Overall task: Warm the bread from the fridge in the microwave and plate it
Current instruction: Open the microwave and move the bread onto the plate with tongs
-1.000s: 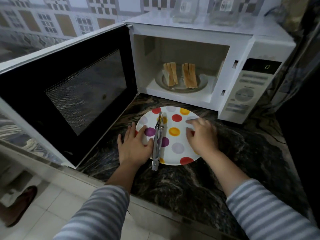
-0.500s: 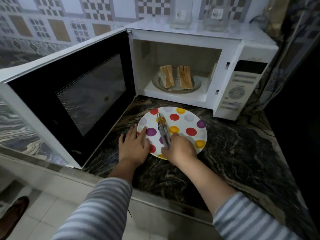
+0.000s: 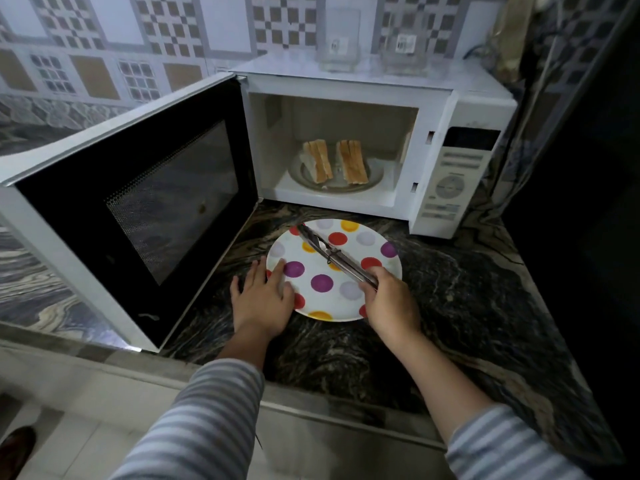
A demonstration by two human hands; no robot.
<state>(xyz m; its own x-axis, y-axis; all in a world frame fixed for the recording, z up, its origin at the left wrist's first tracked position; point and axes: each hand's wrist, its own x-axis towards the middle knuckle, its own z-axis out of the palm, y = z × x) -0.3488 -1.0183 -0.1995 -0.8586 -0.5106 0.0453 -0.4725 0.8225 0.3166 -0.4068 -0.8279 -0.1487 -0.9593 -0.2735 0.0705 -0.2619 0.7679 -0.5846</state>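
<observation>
Two pieces of bread stand on the glass turntable inside the white microwave, whose door hangs wide open to the left. In front of it a white plate with coloured dots sits on the dark marble counter. My right hand grips the handle end of metal tongs, which slant across the plate with their tips toward the far left rim. My left hand rests flat with straight fingers on the plate's left edge.
The open door blocks the counter to the left of the plate. Dark marble counter stretches to the right and toward me. Two glass jars stand on top of the microwave. A dark wall or appliance bounds the right side.
My right hand moved from the plate's right side to the tongs, gripped them and swung their handle end to the right. My left hand stayed on the plate's left edge.
</observation>
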